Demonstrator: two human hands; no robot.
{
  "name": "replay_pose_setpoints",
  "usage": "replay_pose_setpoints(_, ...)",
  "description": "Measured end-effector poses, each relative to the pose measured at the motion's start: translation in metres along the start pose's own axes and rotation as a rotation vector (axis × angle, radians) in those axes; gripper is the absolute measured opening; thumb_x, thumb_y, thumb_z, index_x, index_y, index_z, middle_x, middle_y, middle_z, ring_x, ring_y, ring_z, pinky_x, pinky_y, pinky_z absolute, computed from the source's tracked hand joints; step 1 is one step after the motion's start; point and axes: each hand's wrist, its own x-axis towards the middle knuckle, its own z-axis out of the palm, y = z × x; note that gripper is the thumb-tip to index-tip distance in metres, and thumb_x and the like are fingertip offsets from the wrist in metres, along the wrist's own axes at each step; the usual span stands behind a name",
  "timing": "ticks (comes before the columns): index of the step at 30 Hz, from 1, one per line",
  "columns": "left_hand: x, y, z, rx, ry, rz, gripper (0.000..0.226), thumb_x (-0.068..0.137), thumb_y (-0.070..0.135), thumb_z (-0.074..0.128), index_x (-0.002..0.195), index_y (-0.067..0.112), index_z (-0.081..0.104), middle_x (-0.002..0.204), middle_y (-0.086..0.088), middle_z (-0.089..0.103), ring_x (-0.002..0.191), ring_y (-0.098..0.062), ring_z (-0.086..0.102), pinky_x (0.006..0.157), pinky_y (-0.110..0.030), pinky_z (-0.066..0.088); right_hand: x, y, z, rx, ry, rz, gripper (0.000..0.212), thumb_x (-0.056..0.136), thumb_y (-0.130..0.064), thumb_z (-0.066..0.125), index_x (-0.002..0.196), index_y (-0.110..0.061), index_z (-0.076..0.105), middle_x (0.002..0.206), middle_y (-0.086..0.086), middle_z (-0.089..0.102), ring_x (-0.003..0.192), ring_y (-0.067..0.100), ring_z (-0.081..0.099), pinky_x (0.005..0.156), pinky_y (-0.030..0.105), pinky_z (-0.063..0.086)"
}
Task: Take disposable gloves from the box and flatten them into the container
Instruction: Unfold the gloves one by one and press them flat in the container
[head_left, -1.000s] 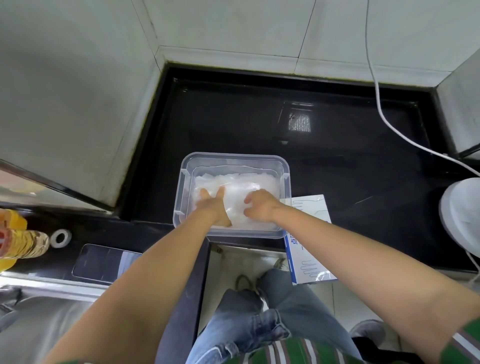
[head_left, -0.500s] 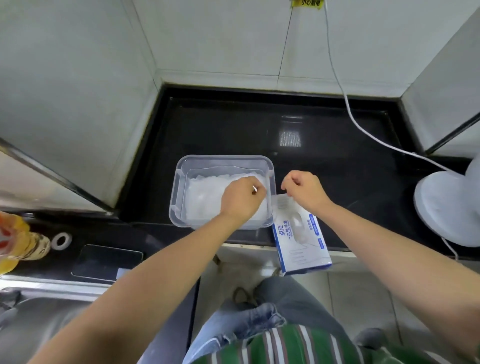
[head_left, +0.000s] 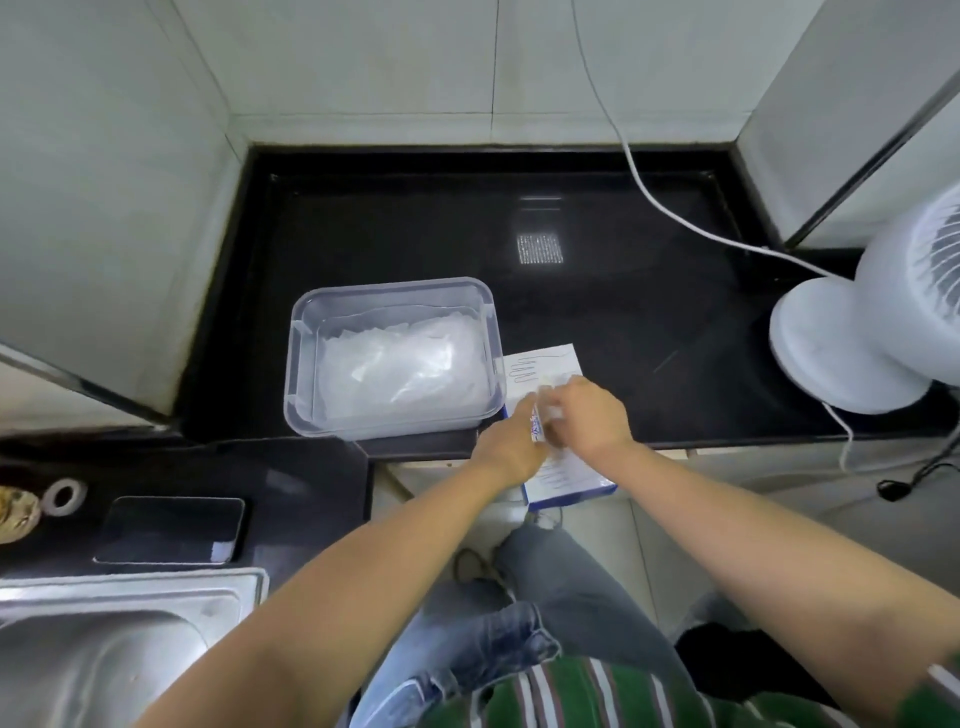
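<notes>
A clear plastic container (head_left: 389, 285) stands on the black counter, with a flattened pile of translucent disposable gloves (head_left: 400, 369) inside. Right beside it lies the white and blue glove box (head_left: 545, 361), its near end hanging past the counter edge. Both my hands are on the box. My left hand (head_left: 511, 441) grips its left side. My right hand (head_left: 592, 415) has curled fingers at the box's opening and pinches something whitish that looks like a glove; the spot is blurred.
A white fan (head_left: 857, 343) stands at the right, its cable (head_left: 649, 192) running across the counter's back. A dark phone (head_left: 171, 530) and a tape roll (head_left: 63, 496) lie at the left, above a steel sink (head_left: 104, 649). Tiled walls enclose the counter.
Both hands have left the pile in the container. My left hand moved right onto the glove box, and my right hand came down to the box's opening.
</notes>
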Motion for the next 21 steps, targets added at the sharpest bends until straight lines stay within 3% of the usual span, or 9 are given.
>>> replay_pose_setpoints(3, 0.005, -0.006, 0.003, 0.044, 0.016, 0.013, 0.072, 0.096, 0.02, 0.044, 0.155, 0.025, 0.003, 0.13, -0.011, 0.059, 0.111, -0.031, 0.058, 0.091, -0.039, 0.046, 0.002, 0.005, 0.005, 0.037, 0.046, 0.016, 0.018, 0.089, -0.013, 0.057, 0.085, -0.017, 0.074, 0.1, 0.004, 0.061, 0.086, 0.029, 0.064, 0.066, 0.028, 0.042)
replay_pose_setpoints(5, 0.007, -0.009, 0.003, 0.064, 0.02, 0.023, 0.075, 0.095, 0.02, 0.047, 0.155, 0.026, 0.003, 0.126, -0.009, 0.061, 0.104, -0.029, 0.061, 0.086, -0.038, 0.049, 0.004, 0.01, 0.006, 0.238, 0.045, 0.019, 0.019, 0.087, -0.012, 0.06, 0.071, -0.014, 0.07, 0.088, 0.0, 0.059, 0.082, 0.026, 0.061, 0.065, 0.03, 0.045)
replay_pose_setpoints(8, 0.01, -0.009, 0.002, 0.074, 0.024, 0.049, 0.075, 0.094, 0.018, 0.048, 0.155, 0.028, 0.005, 0.118, -0.008, 0.064, 0.097, -0.028, 0.062, 0.081, -0.038, 0.052, 0.005, 0.017, -0.002, 0.639, 0.018, 0.038, 0.011, 0.088, -0.009, 0.065, 0.079, -0.011, 0.07, 0.084, -0.007, 0.055, 0.084, 0.014, 0.056, 0.077, 0.027, 0.046)
replay_pose_setpoints(12, 0.012, -0.009, 0.0, 0.084, -0.015, 0.06, 0.077, 0.097, 0.022, 0.05, 0.155, 0.027, 0.0, 0.127, -0.006, 0.06, 0.101, -0.024, 0.062, 0.076, -0.032, 0.05, 0.005, 0.027, -0.014, 0.954, 0.009, 0.155, 0.015, 0.091, -0.015, 0.05, 0.079, -0.007, 0.055, 0.085, 0.014, 0.058, 0.077, 0.02, 0.054, 0.071, 0.032, 0.043)
replay_pose_setpoints(16, 0.013, -0.008, -0.002, 0.051, -0.04, 0.059, 0.073, 0.096, 0.025, 0.052, 0.155, 0.025, 0.007, 0.135, -0.005, 0.056, 0.108, -0.025, 0.061, 0.087, -0.037, 0.053, 0.005, 0.022, -0.042, 1.316, 0.109, 0.218, 0.016, 0.085, -0.018, 0.044, 0.069, -0.018, 0.04, 0.065, -0.004, 0.049, 0.063, 0.011, 0.049, 0.063, 0.028, 0.042)
replay_pose_setpoints(18, 0.012, -0.002, -0.004, 0.016, -0.037, 0.039, 0.067, 0.098, 0.026, 0.05, 0.154, 0.021, 0.013, 0.134, -0.007, 0.055, 0.109, -0.028, 0.06, 0.089, -0.038, 0.052, 0.01, 0.022, -0.054, 1.416, 0.131, 0.252, 0.018, 0.09, -0.021, 0.043, 0.072, -0.016, 0.043, 0.069, -0.003, 0.051, 0.069, 0.012, 0.052, 0.065, 0.027, 0.043)
replay_pose_setpoints(21, 0.007, 0.013, -0.01, -0.244, -0.01, 0.034, 0.049, 0.1, 0.027, 0.044, 0.146, 0.014, 0.03, 0.121, -0.013, 0.061, 0.089, -0.026, 0.064, 0.077, -0.035, 0.056, 0.014, 0.025, -0.064, 1.495, 0.086, 0.293, 0.022, 0.09, -0.027, 0.044, 0.072, -0.014, 0.047, 0.073, 0.004, 0.051, 0.076, 0.02, 0.051, 0.069, 0.032, 0.042)
